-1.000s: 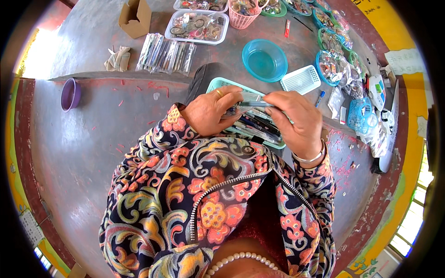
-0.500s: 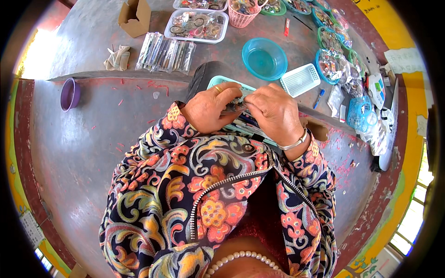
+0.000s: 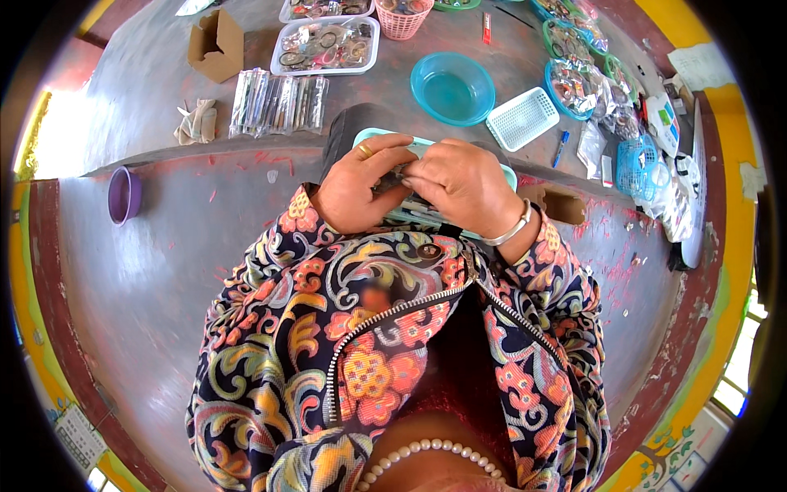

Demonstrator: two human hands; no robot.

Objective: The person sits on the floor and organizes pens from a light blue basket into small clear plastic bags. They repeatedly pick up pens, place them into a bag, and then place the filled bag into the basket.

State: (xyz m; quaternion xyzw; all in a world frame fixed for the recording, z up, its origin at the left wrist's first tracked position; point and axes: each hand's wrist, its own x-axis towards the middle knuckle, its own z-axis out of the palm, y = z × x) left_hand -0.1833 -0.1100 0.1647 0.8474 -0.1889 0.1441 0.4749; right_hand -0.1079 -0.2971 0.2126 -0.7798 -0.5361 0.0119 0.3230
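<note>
My left hand (image 3: 357,190) and my right hand (image 3: 467,187) meet in front of my chest, fingertips close together. Both are closed, with thumbs and fingers pinched around something small and dark that my fingers mostly hide. Under them, at my lap, is a pale green plastic tray (image 3: 510,177). Slim, pen-like pieces (image 3: 418,215) lie inside it, partly covered by my hands and jacket.
Ahead stand a teal basin (image 3: 452,92), a white mesh basket (image 3: 525,120) and clear-wrapped pens (image 3: 279,103). A cardboard box (image 3: 216,46) and a tub of bracelet-like rings (image 3: 326,47) sit farther off. A purple basin (image 3: 125,197) is at left, a blue pen (image 3: 561,149) at right.
The whole view has shifted slightly, so surroundings sit differently in the picture. My fingers have drawn closer together, and the dark, shiny piece between them shows less.
</note>
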